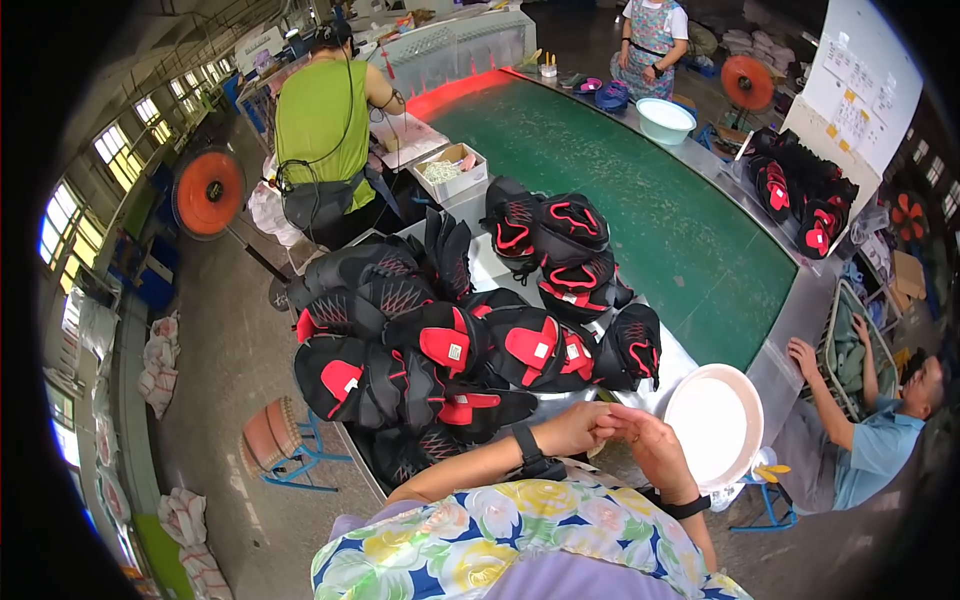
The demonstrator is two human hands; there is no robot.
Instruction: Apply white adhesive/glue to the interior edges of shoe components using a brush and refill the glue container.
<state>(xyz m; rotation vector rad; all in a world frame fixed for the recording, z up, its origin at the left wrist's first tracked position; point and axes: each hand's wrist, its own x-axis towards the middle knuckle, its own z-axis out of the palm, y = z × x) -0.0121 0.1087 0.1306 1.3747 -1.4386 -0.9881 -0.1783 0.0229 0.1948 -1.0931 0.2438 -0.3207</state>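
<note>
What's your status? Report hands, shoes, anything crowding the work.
Left hand and right hand touching; anything held, can't tell. Black-and-red shoes heaped ahead and left. Pale basin close by right hand.

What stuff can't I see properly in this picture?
In the head view:
- Anything between the left hand and right hand: too small, fingers cover it.
- The bottom of the pile of shoes: upper shoes hide it.
- The pale pink basin's bottom: white contents hide it.
- The far co-worker's head: cut off by the top edge.
</note>
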